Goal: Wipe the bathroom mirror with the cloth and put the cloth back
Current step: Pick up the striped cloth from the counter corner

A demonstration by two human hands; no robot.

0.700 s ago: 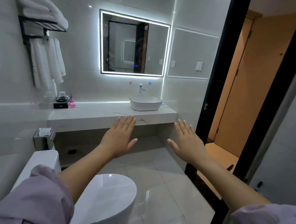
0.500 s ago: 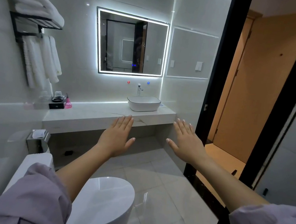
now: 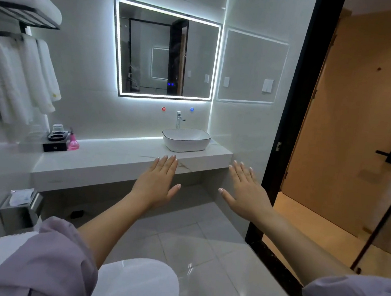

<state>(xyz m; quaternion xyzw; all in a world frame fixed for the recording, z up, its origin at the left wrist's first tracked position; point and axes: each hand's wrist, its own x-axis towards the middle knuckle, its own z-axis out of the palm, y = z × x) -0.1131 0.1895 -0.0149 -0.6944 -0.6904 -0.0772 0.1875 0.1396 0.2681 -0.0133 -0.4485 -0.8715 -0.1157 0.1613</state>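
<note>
The lit rectangular mirror (image 3: 164, 53) hangs on the far wall above the white basin (image 3: 185, 139). White towels (image 3: 22, 76) hang from a black rack (image 3: 22, 15) at upper left, with more folded on top; I cannot tell which one is the wiping cloth. My left hand (image 3: 158, 182) and my right hand (image 3: 245, 191) are stretched out in front of me, palms down, fingers straight, holding nothing. Both hover in the air short of the stone counter (image 3: 120, 161).
A toilet (image 3: 136, 284) stands directly below my arms. A black tray with glasses (image 3: 56, 139) and a pink bottle (image 3: 73, 141) sit at the counter's left end. A tissue box (image 3: 20, 206) is mounted low left. A black door frame (image 3: 292, 134) and wooden door (image 3: 359, 141) stand right.
The view has moved closer to the counter and turned slightly left. Both hands keep the same flat, outstretched pose.
</note>
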